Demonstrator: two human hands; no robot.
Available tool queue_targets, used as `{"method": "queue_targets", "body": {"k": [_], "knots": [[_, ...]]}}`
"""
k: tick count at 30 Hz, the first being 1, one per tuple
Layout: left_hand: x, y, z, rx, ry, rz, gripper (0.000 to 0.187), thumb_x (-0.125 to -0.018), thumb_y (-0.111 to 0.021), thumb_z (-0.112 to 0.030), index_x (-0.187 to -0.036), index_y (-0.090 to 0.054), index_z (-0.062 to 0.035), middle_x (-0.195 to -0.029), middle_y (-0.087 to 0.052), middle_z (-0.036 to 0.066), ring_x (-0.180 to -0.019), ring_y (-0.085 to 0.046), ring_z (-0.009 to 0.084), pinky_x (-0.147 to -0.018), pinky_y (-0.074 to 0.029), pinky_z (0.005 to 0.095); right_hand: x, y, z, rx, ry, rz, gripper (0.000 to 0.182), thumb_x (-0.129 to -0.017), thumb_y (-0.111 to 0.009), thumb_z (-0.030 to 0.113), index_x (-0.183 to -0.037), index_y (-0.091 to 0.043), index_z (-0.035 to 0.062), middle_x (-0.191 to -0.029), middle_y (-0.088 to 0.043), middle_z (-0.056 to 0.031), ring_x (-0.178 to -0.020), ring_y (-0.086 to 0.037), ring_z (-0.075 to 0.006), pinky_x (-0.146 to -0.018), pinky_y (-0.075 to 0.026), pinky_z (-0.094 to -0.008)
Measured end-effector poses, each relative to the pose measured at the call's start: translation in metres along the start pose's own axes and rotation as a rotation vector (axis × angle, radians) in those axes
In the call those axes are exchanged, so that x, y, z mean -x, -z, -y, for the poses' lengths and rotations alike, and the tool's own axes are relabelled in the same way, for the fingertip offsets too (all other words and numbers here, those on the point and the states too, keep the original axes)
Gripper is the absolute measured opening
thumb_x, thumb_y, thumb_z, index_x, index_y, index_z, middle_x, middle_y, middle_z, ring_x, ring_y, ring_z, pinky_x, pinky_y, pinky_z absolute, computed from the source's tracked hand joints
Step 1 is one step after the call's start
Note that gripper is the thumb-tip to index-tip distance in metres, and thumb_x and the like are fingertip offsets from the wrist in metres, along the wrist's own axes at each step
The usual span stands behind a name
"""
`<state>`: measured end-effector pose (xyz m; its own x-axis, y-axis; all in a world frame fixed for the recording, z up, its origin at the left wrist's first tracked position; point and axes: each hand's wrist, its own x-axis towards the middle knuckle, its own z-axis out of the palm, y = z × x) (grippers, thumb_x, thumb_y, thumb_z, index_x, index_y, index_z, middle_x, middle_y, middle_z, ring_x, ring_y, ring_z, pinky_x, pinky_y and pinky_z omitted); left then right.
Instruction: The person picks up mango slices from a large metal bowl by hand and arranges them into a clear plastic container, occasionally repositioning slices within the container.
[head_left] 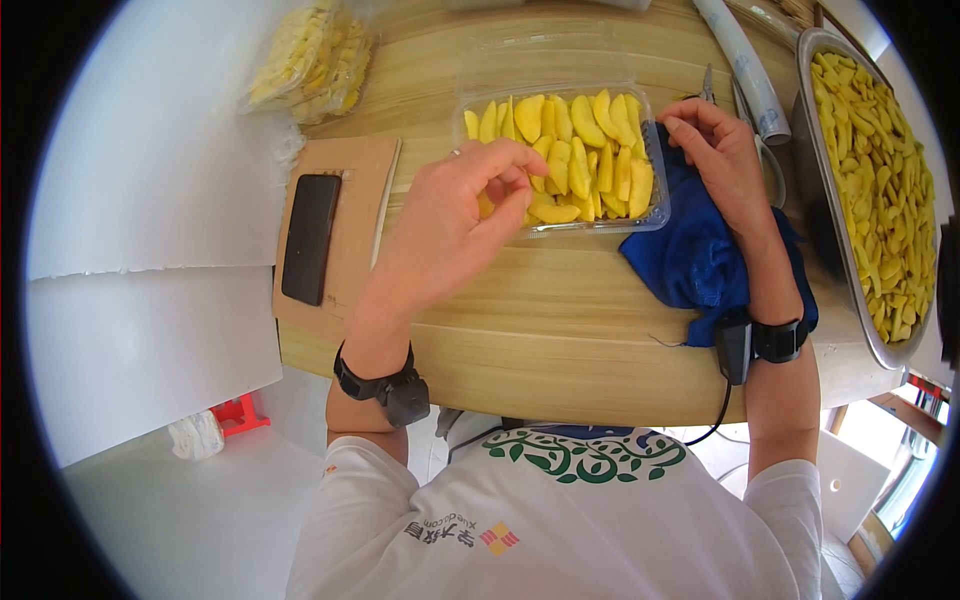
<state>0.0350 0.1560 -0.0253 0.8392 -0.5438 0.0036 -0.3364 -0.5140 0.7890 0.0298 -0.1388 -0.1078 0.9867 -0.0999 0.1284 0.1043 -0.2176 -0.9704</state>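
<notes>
A clear plastic clamshell box [652,222] stands on the table with its lid folded back, holding rows of yellow fruit slices [580,165]. My left hand [455,220] reaches over the box's left side. Its thumb and fingers are curled together above the slices; whether a slice is between them is hidden. At the box's upper right corner is my right hand [718,160], thumb and index finger pinched together. What lies in that pinch, if anything, is too small to make out. A crumpled blue cloth [690,250] lies under my right hand and forearm.
A large metal tray [808,110] heaped with yellow slices stands at the right. Scissors [775,180] and a roll of film [740,65] lie behind my right hand. At the left are a phone [311,240] on cardboard [350,165] and filled clear boxes [315,65].
</notes>
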Motion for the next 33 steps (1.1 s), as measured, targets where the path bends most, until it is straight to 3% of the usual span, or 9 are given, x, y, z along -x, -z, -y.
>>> {"method": "queue_targets", "body": {"k": [12,15,20,33], "knots": [[0.000,-0.013,0.000,0.029,-0.103,-0.010,0.022,-0.085,-0.070,0.002,-0.107,-0.069,-0.0033,-0.100,-0.068,0.003,-0.085,-0.060,0.0120,-0.077,-0.049,0.0258,0.000,0.000,-0.001,-0.007,-0.002,-0.001,0.016,-0.097,-0.066,0.015,-0.104,-0.071,0.0016,-0.082,-0.064,0.0040,-0.076,-0.056,-0.0029,-0.066,-0.043,-0.0194],[0.000,-0.012,-0.001,-0.006,-0.091,-0.016,0.019,-0.084,-0.071,0.002,-0.102,-0.069,-0.0028,-0.095,-0.068,0.003,-0.082,-0.059,0.0127,-0.076,-0.048,0.0259,0.000,-0.001,0.000,-0.008,0.000,-0.002,0.016,-0.097,-0.066,0.015,-0.104,-0.071,0.0015,-0.082,-0.064,0.0040,-0.076,-0.055,-0.0029,-0.065,-0.043,-0.0194],[-0.004,-0.013,0.006,-0.082,-0.282,-0.043,0.010,-0.082,-0.073,0.002,-0.092,-0.070,-0.0009,-0.083,-0.068,0.005,-0.080,-0.059,0.0181,-0.075,-0.047,0.0292,0.001,-0.001,0.002,-0.002,-0.004,-0.001,0.016,-0.097,-0.066,0.015,-0.104,-0.071,0.0016,-0.082,-0.064,0.0040,-0.076,-0.055,-0.0028,-0.065,-0.043,-0.0194],[-0.002,-0.008,0.006,-0.162,-0.325,-0.022,0.012,-0.080,-0.074,-0.003,-0.092,-0.070,-0.0013,-0.088,-0.069,0.007,-0.086,-0.057,0.0238,-0.081,-0.047,0.0340,0.000,0.000,0.001,-0.005,-0.006,0.005,0.016,-0.097,-0.066,0.016,-0.104,-0.071,0.0021,-0.084,-0.065,0.0031,-0.077,-0.056,-0.0034,-0.066,-0.043,-0.0193]]}}
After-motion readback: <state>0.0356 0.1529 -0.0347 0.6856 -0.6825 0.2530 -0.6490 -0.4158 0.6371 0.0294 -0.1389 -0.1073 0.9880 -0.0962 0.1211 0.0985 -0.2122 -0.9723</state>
